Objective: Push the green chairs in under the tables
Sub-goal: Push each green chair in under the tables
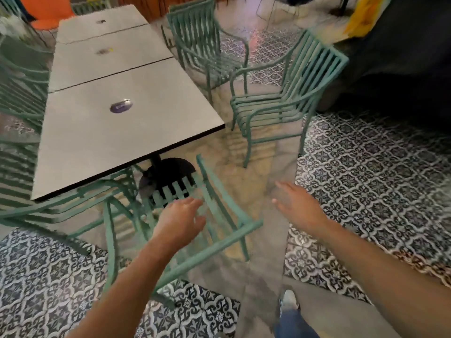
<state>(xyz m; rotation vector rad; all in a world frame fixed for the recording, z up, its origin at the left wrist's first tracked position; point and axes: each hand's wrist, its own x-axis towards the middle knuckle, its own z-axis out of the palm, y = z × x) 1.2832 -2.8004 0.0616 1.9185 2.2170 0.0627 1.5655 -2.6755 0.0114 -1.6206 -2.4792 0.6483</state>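
Observation:
A green metal chair (220, 230) stands right below me with its seat partly under the near end of the grey table (102, 132). My left hand (181, 219) hovers over its seat and backrest with fingers relaxed, holding nothing. My right hand (296, 204) is out over the floor to the right, fingers spread, touching nothing. A second green chair (288, 101) stands apart from the table's right side, facing it. Behind it, a third green chair (207, 42) stands farther back on the right.
More green chairs (19, 98) line the table's left side. A purple disc (121, 106) lies on the near tabletop. A dark sofa (400, 57) sits at the right. Patterned floor tiles (371, 172) lie between. My shoe (289, 301) shows below.

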